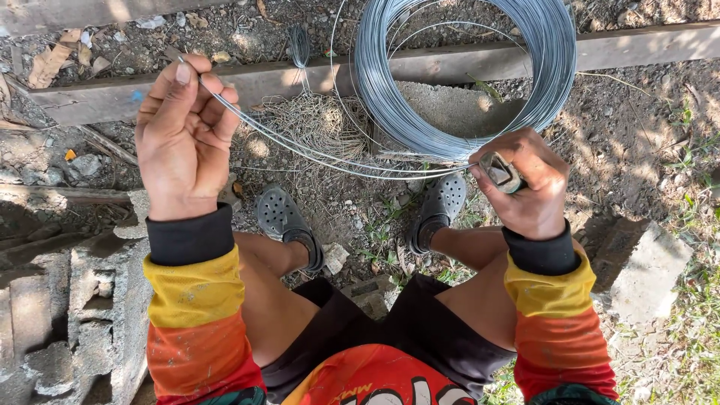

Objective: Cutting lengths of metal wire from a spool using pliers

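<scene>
a: holding anything? containers?
b: none seen. left hand fingers curl tight round thin grey wire strands; right hand pinches their other end against a tool.
a: source?
b: shiny wire coil, upright behind, above the feet.

Left hand fisted around a few strands of thin steel wire, strand ends poking out above the thumb. Strands run taut and slightly bowed across to the right hand, which grips a pair of pliers closed on the wire's other end. Big wire coil stands behind, leaning on a wooden beam by a concrete block. Person seated, grey perforated clogs on bare dirt. Second concrete block at lower right.
</scene>
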